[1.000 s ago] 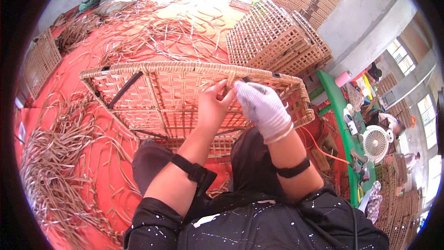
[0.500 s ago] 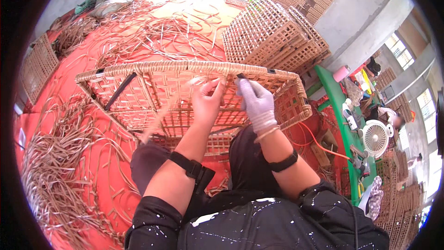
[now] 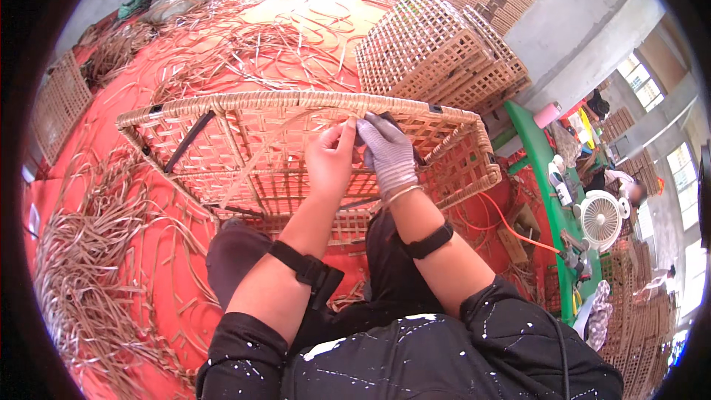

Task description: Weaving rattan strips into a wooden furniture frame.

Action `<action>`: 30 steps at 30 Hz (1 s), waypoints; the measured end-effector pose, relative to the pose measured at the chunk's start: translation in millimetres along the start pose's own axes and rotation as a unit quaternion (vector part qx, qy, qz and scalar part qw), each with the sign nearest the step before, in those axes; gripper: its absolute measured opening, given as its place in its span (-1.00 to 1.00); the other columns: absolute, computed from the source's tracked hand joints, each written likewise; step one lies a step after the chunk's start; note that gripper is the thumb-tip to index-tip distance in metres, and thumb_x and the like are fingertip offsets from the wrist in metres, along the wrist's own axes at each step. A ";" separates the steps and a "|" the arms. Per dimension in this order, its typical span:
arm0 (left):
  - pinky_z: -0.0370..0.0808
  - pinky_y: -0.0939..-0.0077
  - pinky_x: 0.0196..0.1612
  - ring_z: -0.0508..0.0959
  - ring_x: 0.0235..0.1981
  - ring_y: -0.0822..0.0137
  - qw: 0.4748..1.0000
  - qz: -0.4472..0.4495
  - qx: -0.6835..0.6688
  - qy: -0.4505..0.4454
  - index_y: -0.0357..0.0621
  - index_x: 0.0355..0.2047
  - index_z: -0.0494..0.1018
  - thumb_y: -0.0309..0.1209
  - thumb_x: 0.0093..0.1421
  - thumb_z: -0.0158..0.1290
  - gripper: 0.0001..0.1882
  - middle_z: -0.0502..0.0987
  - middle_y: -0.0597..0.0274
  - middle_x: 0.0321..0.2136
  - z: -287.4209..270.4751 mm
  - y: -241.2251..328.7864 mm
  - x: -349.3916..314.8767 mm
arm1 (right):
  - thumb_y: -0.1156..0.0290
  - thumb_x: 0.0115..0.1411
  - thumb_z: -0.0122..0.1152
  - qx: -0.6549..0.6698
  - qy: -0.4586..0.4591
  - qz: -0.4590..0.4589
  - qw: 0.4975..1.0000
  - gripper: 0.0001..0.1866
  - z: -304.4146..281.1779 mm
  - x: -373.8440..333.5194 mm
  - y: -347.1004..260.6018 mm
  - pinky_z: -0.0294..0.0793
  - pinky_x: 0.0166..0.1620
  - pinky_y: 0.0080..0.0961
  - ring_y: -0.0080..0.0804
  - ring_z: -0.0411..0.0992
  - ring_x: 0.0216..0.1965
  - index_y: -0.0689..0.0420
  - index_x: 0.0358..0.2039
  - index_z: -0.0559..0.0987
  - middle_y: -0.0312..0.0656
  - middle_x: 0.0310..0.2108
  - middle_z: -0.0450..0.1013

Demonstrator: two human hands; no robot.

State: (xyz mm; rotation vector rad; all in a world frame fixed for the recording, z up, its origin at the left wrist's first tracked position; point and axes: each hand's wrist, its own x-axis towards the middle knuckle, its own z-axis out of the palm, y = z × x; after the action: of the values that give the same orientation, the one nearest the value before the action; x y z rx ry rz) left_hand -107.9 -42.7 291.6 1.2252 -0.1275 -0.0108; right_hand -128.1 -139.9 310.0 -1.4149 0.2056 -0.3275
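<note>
A large woven rattan basket (image 3: 248, 130) is tilted in front of my knees, its wrapped rim (image 3: 296, 98) running across the far side. A thin, pale cane strip (image 3: 255, 154) arcs from the rim down to the left. My left hand (image 3: 331, 159) is bare and closed, pinching the strip just below the middle of the rim. Beside it, my right hand (image 3: 389, 152) wears a grey knit glove. Its fingers are bent together at the rim, almost touching the left fingertips; what they grip is hidden.
Loose cane strips (image 3: 96, 281) heap on the red floor at left, with more beyond the basket. Woven baskets (image 3: 422, 44) are stacked at the far right. A green bench (image 3: 544, 178) at right holds a white fan (image 3: 601, 221) and tools. An orange cord (image 3: 511, 226) runs from it.
My right hand has moved left and slightly up, close against my left hand at the rim. The cane strip has swung up into an arc. The basket has shifted slightly.
</note>
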 end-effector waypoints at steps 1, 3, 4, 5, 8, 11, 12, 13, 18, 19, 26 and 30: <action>0.35 0.70 -0.59 0.34 -0.68 0.63 1.000 -0.009 0.020 0.008 -0.23 -0.46 0.52 -0.20 0.21 0.00 -0.68 0.42 0.40 -0.67 0.0 -0.1 0.7 | 0.36 0.08 0.22 -0.003 0.008 0.001 1.000 -0.72 1.1 1.6 2.0 0.21 -0.69 -0.73 -0.70 0.26 -0.70 0.20 -0.20 0.54 -0.36 -0.55 0.43; 0.37 0.70 -0.57 0.35 -0.67 0.62 1.000 -0.006 -0.010 0.003 -0.25 -0.45 0.52 -0.20 0.22 -0.02 -0.67 0.43 0.39 -0.66 0.6 -1.3 -0.7 | 0.37 0.08 0.22 -0.038 -0.002 -0.064 0.997 -0.72 3.0 6.4 7.3 0.26 -0.62 -0.73 -0.66 0.30 -0.64 0.22 -0.20 0.53 -0.36 -0.56 0.44; 0.38 0.69 -0.56 0.37 -0.67 0.61 1.000 0.004 0.009 0.016 -0.26 -0.48 0.51 -0.21 0.21 -0.02 -0.66 0.43 0.39 -0.67 0.8 -1.6 -1.8 | 0.37 0.07 0.22 -0.044 -0.001 -0.099 0.994 -0.76 5.1 10.6 9.9 0.30 -0.54 -0.69 -0.63 0.32 -0.59 0.26 -0.30 0.54 -0.34 -0.59 0.43; 0.39 0.68 -0.55 0.39 -0.66 0.61 0.999 0.028 0.026 0.027 -0.28 -0.50 0.50 -0.22 0.21 -0.02 -0.66 0.43 0.39 -0.68 1.4 -2.1 -3.6 | 0.37 0.07 0.22 -0.042 0.002 -0.101 0.994 -0.76 5.6 13.0 12.5 0.30 -0.54 -0.69 -0.63 0.32 -0.59 0.26 -0.30 0.54 -0.34 -0.59 0.43; 0.43 0.64 -0.36 0.47 -0.42 0.51 0.996 0.089 0.016 -0.003 -0.31 -0.19 0.38 -0.34 0.27 -0.13 -0.74 0.48 0.24 -0.42 6.6 -8.6 -18.7 | 0.31 0.03 0.22 -0.177 0.051 -0.130 0.974 -0.77 6.8 18.6 18.5 0.31 -0.48 -0.57 -0.57 0.31 -0.60 0.25 -0.50 0.53 -0.24 -0.64 0.39; 0.36 0.53 -0.06 0.41 -0.11 0.36 0.983 0.181 0.002 -0.010 -0.29 0.08 0.14 -0.47 0.30 -0.28 -0.65 0.39 0.05 -0.09 11.8 -16.1 -26.5 | 0.26 0.02 0.22 -0.242 0.057 -0.164 0.955 -0.74 8.4 19.3 20.9 0.33 -0.46 -0.50 -0.47 0.33 -0.62 0.23 -0.51 0.54 -0.20 -0.65 0.40; 0.33 0.51 -0.02 0.40 -0.08 0.35 0.982 0.188 0.014 -0.004 -0.31 0.08 0.15 -0.47 0.30 -0.28 -0.65 0.38 0.04 -0.07 12.4 -18.2 -27.1 | 0.23 0.01 0.21 -0.252 0.073 -0.156 0.952 -0.73 9.1 18.8 21.2 0.34 -0.46 -0.46 -0.36 0.35 -0.62 0.21 -0.52 0.55 -0.17 -0.63 0.40; 0.30 0.50 0.02 0.39 -0.05 0.33 0.980 0.198 0.025 0.001 -0.32 0.09 0.15 -0.47 0.30 -0.28 -0.64 0.38 0.02 -0.06 12.6 -20.3 -27.6 | 0.23 0.01 0.21 -0.250 0.079 -0.163 0.951 -0.73 9.3 18.1 21.0 0.34 -0.46 -0.46 -0.36 0.35 -0.62 0.21 -0.52 0.55 -0.17 -0.63 0.40; 0.24 0.46 0.08 0.35 0.04 0.26 0.965 0.228 0.125 -0.010 -0.34 0.12 0.17 -0.42 0.32 -0.30 -0.60 0.36 -0.04 -0.01 6.3 -23.1 -20.6 | 0.26 -0.02 0.21 -0.274 0.081 -0.196 0.938 -0.77 8.9 15.3 16.2 0.38 -0.41 -0.41 -0.23 0.41 -0.55 0.18 -0.51 0.55 -0.12 -0.60 0.42; 0.24 0.46 0.08 0.35 0.04 0.26 0.965 0.229 0.125 -0.012 -0.34 0.12 0.17 -0.42 0.32 -0.30 -0.60 0.36 -0.04 -0.01 6.3 -22.6 -20.0 | 0.27 -0.02 0.21 -0.272 0.076 -0.181 0.942 -0.78 9.1 14.5 15.0 0.38 -0.40 -0.40 -0.21 0.41 -0.54 0.18 -0.51 0.55 -0.11 -0.60 0.42; 0.42 0.56 -0.24 0.46 -0.29 0.44 0.990 0.118 0.056 -0.060 -0.27 0.08 0.26 -0.34 0.31 -0.22 -0.61 0.46 0.19 -0.29 -4.5 -4.7 -9.0 | 0.30 -0.01 0.25 -0.267 0.094 -0.177 0.943 -0.78 12.2 6.3 7.4 0.40 -0.42 -0.44 -0.32 0.42 -0.57 0.17 -0.40 0.55 -0.12 -0.60 0.45; 0.36 0.69 -0.60 0.35 -0.64 0.62 0.997 -0.025 -0.005 -0.076 -0.21 -0.10 0.39 -0.27 0.28 -0.13 -0.69 0.37 0.42 -0.63 -7.8 1.9 0.3 | 0.31 0.01 0.23 -0.205 0.050 -0.200 0.957 -0.78 3.2 -0.9 2.6 0.42 -0.40 -0.45 -0.33 0.43 -0.56 0.20 -0.41 0.56 -0.11 -0.60 0.45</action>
State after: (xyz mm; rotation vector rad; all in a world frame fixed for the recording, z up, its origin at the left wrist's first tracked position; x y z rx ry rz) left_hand -106.9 -34.8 290.9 1.2160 -0.2299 -0.1483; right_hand -127.7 -136.3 307.9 -1.8549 0.0688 -0.7226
